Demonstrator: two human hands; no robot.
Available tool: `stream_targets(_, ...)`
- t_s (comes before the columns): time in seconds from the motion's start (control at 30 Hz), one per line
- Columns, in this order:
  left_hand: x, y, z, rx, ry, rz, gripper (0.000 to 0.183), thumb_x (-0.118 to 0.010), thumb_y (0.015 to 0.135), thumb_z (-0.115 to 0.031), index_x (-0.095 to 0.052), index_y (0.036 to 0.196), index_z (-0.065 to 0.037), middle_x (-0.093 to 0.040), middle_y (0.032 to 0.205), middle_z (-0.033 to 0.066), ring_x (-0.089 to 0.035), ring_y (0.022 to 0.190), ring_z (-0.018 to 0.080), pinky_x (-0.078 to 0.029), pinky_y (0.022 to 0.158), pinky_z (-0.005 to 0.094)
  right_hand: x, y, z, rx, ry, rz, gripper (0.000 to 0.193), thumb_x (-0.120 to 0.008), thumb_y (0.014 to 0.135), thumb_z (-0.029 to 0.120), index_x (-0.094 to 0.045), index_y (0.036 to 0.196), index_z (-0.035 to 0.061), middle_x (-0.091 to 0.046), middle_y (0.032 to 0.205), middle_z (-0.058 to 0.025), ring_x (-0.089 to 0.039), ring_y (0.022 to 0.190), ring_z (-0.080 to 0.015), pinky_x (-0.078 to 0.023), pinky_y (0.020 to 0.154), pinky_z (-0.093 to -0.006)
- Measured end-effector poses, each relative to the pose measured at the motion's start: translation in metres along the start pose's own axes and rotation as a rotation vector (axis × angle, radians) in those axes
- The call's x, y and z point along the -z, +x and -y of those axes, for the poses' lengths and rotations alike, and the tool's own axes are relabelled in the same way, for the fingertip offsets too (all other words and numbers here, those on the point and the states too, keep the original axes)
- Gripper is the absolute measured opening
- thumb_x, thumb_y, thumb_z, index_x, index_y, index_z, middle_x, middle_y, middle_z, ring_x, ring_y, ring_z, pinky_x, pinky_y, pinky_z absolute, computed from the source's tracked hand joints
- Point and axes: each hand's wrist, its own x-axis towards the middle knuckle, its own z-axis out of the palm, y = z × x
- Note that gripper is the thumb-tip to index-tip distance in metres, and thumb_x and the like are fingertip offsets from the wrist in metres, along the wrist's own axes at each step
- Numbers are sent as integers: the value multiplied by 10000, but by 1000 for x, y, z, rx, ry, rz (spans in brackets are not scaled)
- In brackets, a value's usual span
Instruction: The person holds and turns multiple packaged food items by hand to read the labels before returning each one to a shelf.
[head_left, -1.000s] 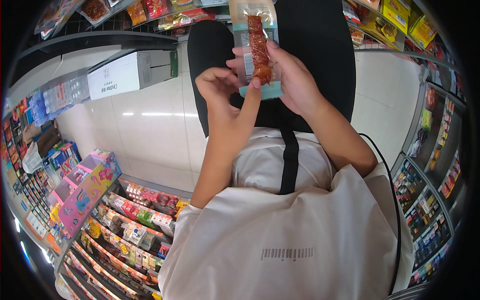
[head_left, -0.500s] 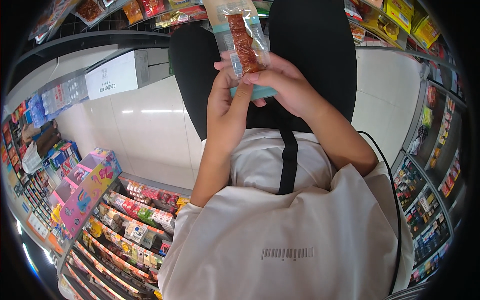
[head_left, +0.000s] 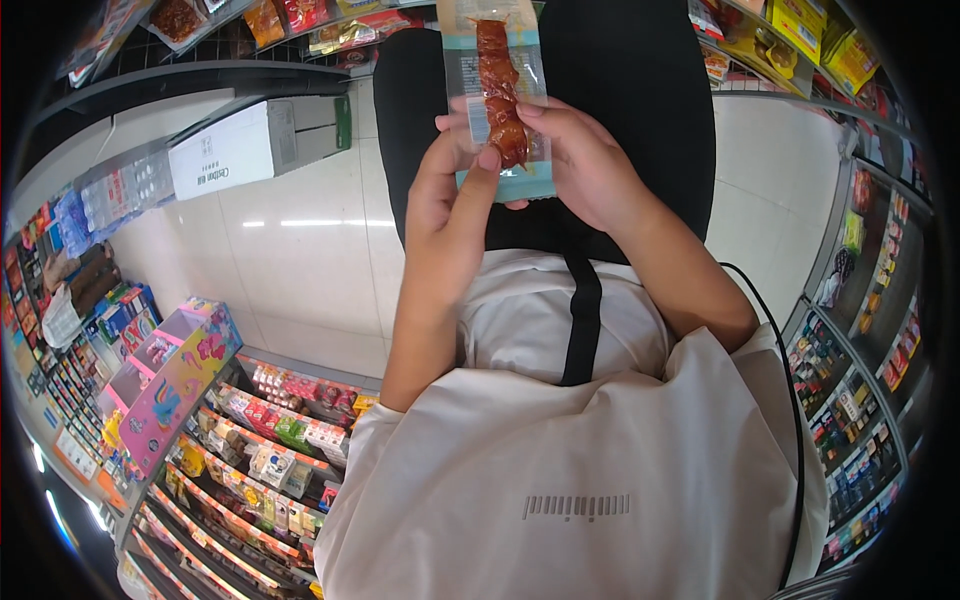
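Note:
Between my two hands is a clear snack packet (head_left: pixel 465 90) with a pale blue-green lower band, holding a long reddish-brown, glossy meat snack (head_left: pixel 498 75). My left hand (head_left: pixel 450 185) grips its lower left side, thumb pressed on the front near the snack's bottom end. On the right edge, my right hand (head_left: pixel 585 160) is closed as well, its thumb lying over the front beside the snack. The other fingers of both hands are mostly hidden behind the packet. It is held upright over my black-clad legs.
Packaged snacks fill a shelf (head_left: pixel 370 30) beyond my knees. To the left stand a white carton (head_left: pixel 222 150), wrapped bottles (head_left: pixel 125 192) and a pink-and-purple display box (head_left: pixel 180 385). Shelves of small goods (head_left: pixel 270 460) are at the lower left, more racks (head_left: pixel 860 400) at right. A black cable (head_left: pixel 790 420) hangs by my right side.
The packet has shifted slightly right and is turned more upright. My right thumb has moved up from the snack's bottom end, away from my left thumb. My left knee has moved inward.

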Motion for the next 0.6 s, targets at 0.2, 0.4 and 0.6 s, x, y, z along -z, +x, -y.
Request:
stream_targets(0.2,28,5,-22,-95,198,-44,76,-544,979,-100,-562,1006,-31,-628,932,32,-560,826,91,-432,781,221,3,-1,-13,75,-50,-70,366,-430,1018,188,-532,1303,-19,-637,1213,-132,-630,1036,-153,-464,953,-277)
stream_targets(0.4,23,14,-29,-145,336,-83,94,-651,925,-88,-567,933,-47,-575,806,-30,-499,709,27,-392,621,176,0,-10,-28,153,-310,-55,322,-560,996,197,-577,1219,-34,-661,1051,-47,-583,976,-74,-471,855,-232)
stream_targets(0.6,27,20,-30,-94,264,-115,64,-662,918,-101,-620,915,-52,-616,842,-18,-522,722,45,-414,652,192,3,-1,-25,150,-294,-17,313,-570,992,194,-579,1211,-29,-650,1032,-31,-572,937,-62,-470,818,-221)
